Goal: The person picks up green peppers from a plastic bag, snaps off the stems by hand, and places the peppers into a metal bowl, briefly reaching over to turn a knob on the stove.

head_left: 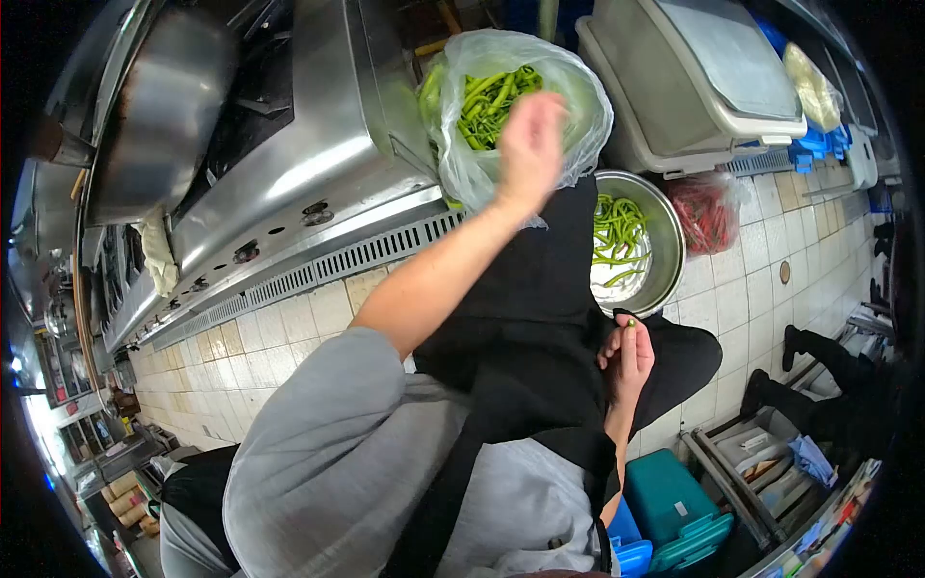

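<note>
A clear plastic bag stands propped open, with long green chili peppers inside. Over the bag's mouth is my left hand, its fingers smeared by motion above the peppers. My right hand rests by my knee with thumb and fingers pinched together. A small green piece pokes out between the fingertips; the rest of it is hidden in the hand. Just beyond that hand, a round metal basin sits on the floor with more green peppers in it. My leg covers its left side.
Left of the bag is a steel stove with a large pot. Grey lidded bins and a bag of red peppers lie to the right. A teal crate stands below; another person's legs show at far right.
</note>
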`<state>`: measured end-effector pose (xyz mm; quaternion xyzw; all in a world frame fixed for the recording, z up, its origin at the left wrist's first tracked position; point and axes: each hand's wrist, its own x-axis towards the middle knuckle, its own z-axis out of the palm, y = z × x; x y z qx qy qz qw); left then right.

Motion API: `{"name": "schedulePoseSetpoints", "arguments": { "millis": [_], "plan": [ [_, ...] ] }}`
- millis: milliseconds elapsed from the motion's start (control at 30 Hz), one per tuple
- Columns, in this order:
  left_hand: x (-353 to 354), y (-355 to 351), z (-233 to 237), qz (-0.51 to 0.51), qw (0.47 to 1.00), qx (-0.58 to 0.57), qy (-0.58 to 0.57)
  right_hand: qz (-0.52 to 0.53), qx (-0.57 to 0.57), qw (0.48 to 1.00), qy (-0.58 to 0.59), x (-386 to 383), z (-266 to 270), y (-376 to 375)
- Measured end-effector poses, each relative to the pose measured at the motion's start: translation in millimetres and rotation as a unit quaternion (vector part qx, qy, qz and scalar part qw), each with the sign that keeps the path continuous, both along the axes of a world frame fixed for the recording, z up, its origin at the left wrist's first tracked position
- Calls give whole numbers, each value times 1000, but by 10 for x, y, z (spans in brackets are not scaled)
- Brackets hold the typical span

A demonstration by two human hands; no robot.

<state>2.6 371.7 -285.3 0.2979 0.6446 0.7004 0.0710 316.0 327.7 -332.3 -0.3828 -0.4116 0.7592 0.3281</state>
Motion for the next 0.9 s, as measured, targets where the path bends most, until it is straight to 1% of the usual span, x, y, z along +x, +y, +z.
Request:
{"name": "schedulePoseSetpoints", "arguments": {
  "millis": [33,100,133,200,233,300,333,367,433,500,567,600,633,667,700,733,800,833,900],
  "plan": [
    [-273,57,-174,65,997,-17,-23,16,-7,1000,-3,-12,0,6],
    [-757,219,-675,129,985,-117,1,33,-12,999,-6,-46,-13,20],
    [-870,303,-765,130,985,-114,0,47,-6,999,-20,-66,-33,28],
    [-994,462,-860,84,951,-294,39,64,4,997,-46,-97,-42,44],
    [-1004,535,-851,83,952,-292,36,64,7,997,-49,-94,-46,46],
    [-1018,670,-838,97,918,-379,62,61,5,996,-57,-74,-63,39],
    [-1061,721,-929,118,922,-361,81,58,6,996,-61,-54,-65,35],
    [-1120,749,-1016,117,922,-361,80,57,7,996,-63,-34,-69,33],
    [-1172,682,-951,112,919,-361,116,37,-12,998,-55,17,-74,17],
    [-1094,445,-881,107,918,-356,139,29,-18,998,-50,28,-60,23],
    [-963,134,-778,85,955,-278,64,26,-26,998,-42,5,-77,40],
    [-841,-47,-683,62,968,-242,2,31,-25,998,-44,-6,-98,62],
    [-694,-232,-593,38,976,-207,-62,37,-25,998,-47,-11,-115,70],
    [-568,-387,-542,27,980,-171,-101,45,-30,998,-37,-29,-116,81],
    [-463,-509,-490,15,981,-133,-139,42,-31,998,-35,-60,-114,98],
    [-363,-615,-430,13,981,-136,-138,54,-30,997,-38,-83,-109,99],
    [-167,-757,-271,4,982,3,-188,63,-28,997,-41,-102,-129,105],
    [-75,-798,-151,-3,982,2,-188,56,-28,997,-40,-107,-134,118],
    [84,-864,115,-73,958,57,-270,66,-16,997,-37,-106,-141,117]
  ]
}}
